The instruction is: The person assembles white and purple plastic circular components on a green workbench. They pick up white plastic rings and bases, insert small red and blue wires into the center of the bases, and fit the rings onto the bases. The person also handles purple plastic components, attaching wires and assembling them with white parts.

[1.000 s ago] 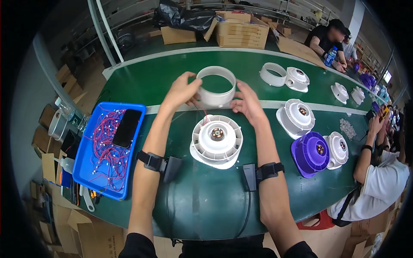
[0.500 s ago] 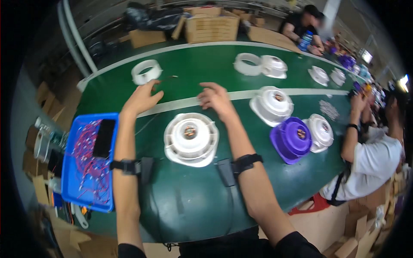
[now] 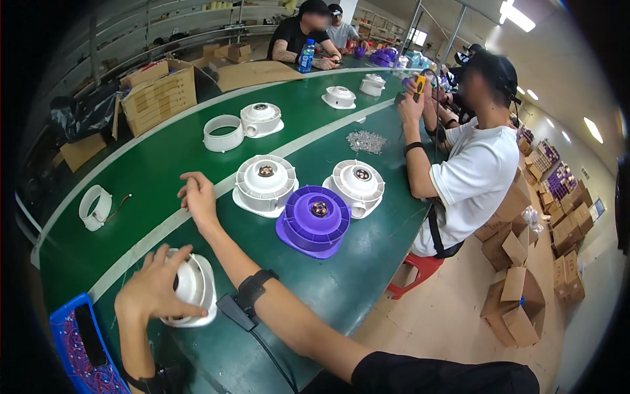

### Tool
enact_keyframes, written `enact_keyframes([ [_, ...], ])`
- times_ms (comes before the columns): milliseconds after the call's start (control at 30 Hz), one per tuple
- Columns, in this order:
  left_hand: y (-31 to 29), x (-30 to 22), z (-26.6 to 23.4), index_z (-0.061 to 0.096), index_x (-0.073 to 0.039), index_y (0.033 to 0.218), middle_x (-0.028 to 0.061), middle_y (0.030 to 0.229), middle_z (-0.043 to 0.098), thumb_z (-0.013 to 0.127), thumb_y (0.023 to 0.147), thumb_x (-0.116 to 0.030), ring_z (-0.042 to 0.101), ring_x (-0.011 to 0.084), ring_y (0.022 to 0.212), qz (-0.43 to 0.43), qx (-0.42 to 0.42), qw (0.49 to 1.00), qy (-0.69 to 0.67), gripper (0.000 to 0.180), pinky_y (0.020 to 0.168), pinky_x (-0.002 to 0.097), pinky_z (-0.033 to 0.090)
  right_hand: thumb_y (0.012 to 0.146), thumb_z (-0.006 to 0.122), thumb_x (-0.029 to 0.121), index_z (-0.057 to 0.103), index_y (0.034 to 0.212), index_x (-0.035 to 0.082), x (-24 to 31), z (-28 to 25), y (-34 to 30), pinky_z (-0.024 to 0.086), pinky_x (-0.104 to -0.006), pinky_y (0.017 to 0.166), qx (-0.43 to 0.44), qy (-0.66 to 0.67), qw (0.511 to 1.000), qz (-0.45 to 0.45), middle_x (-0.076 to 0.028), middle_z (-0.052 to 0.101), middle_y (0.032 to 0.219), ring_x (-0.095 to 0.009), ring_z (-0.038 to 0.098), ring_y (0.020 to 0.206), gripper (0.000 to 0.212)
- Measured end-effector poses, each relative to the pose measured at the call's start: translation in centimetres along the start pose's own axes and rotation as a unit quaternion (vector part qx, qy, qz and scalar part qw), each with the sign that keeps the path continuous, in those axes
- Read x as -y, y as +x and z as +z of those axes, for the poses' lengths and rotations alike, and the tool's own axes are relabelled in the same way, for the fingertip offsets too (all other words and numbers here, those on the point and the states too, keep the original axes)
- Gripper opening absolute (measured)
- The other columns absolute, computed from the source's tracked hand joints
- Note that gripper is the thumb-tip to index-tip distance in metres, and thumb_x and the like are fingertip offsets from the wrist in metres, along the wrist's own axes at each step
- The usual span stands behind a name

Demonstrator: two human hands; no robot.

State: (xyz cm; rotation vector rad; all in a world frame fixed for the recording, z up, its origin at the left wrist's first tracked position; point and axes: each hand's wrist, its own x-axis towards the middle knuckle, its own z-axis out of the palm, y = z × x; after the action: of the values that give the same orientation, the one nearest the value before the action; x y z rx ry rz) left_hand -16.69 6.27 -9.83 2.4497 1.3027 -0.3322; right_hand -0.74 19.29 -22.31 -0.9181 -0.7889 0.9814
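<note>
My left hand (image 3: 152, 289) is spread over a round white fan housing (image 3: 205, 289) at the near left, thumb and fingers apart across its top. The hand hides the left half of the housing. Beyond it, my right hand (image 3: 199, 200) hovers near the pale line on the green table, fingers loosely bent and apart, holding nothing. To its right stand two more white housings (image 3: 264, 186) (image 3: 369, 190) and a purple housing (image 3: 315, 226), each with a copper-coloured coil in its centre. A white ring (image 3: 96, 209) lies at the far left beside a thin wire with a small connector (image 3: 122, 205).
A blue tray (image 3: 60, 308) at the lower left holds red-blue wires and a black flat object (image 3: 88, 335). Another white ring (image 3: 223, 134) and several housings stand farther back. Small metallic parts (image 3: 366, 142) lie in a pile. A co-worker in white (image 3: 469, 184) sits at the right.
The view has swung to the right. My left hand has come back from beside the far-left ring to the near white housing. My right hand stays raised over the table.
</note>
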Motion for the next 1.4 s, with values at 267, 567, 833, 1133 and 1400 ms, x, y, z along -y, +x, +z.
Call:
enact_keyframes([
  [267, 10.6, 7.1, -1.1, 0.046, -0.009, 0.144, 0.0175, 0.148, 0.043, 0.084, 0.066, -0.043, 0.043, 0.0375, 0.136, 0.018, -0.246, 0.964, -0.101, 0.093, 0.109, 0.0474, 0.04, 0.104, 0.04, 0.017, 0.059, 0.111, 0.001, 1.3, -0.3, -0.1, 0.043, -0.0265, 0.049, -0.09, -0.077, 0.988, -0.102, -0.007, 0.06, 0.068, -0.01, 0.053, 0.053, 0.026],
  [567, 16.7, 9.9, 0.0, 0.06, -0.007, 0.122, 0.018, 0.129, 0.058, 0.06, 0.076, 0.001, 0.054, 0.0392, 0.121, 0.05, -0.573, 0.814, 0.081, 0.047, 0.102, 0.0481, 0.045, 0.099, 0.043, 0.012, 0.059, 0.114, 0.001, -0.3, 0.6, -0.2, 0.049, -0.0364, 0.064, 0.016, -0.186, 0.974, -0.131, -0.009, 0.061, 0.071, -0.018, 0.06, 0.065, 0.024],
  [833, 13.7, 11.0, 3.0, 0.066, -0.001, 0.105, 0.0177, 0.106, 0.067, 0.064, 0.081, -0.015, 0.061, 0.0352, 0.107, 0.152, -0.28, 0.935, -0.156, 0.028, 0.097, 0.0439, 0.048, 0.088, 0.054, 0.013, 0.072, 0.098, 0.0, -1.1, 0.5, 0.1, 0.054, -0.0364, 0.069, 0.1, -0.314, 0.938, -0.106, -0.016, 0.072, 0.077, -0.025, 0.071, 0.073, 0.024],
  [1133, 12.6, 11.0, 4.9, 0.064, 0.0, 0.116, 0.0185, 0.119, 0.065, 0.065, 0.083, -0.015, 0.06, 0.0339, 0.116, 0.164, -0.286, 0.918, -0.219, 0.037, 0.101, 0.0416, 0.047, 0.089, 0.053, 0.012, 0.072, 0.1, 0.0, -0.3, 0.8, -0.4, 0.054, -0.0332, 0.071, 0.135, -0.32, 0.934, -0.085, -0.014, 0.073, 0.078, -0.02, 0.071, 0.075, 0.025],
  [1400, 7.3, 9.3, 5.0, 0.057, 0.001, 0.127, 0.0201, 0.126, 0.06, 0.066, 0.082, -0.016, 0.059, 0.0368, 0.119, 0.07, -0.221, 0.964, -0.13, 0.049, 0.101, 0.0431, 0.048, 0.09, 0.052, 0.012, 0.072, 0.102, 0.001, -0.3, 0.7, 0.0, 0.051, -0.0302, 0.068, 0.134, -0.328, 0.934, -0.047, -0.01, 0.072, 0.076, -0.016, 0.067, 0.07, 0.026],
])
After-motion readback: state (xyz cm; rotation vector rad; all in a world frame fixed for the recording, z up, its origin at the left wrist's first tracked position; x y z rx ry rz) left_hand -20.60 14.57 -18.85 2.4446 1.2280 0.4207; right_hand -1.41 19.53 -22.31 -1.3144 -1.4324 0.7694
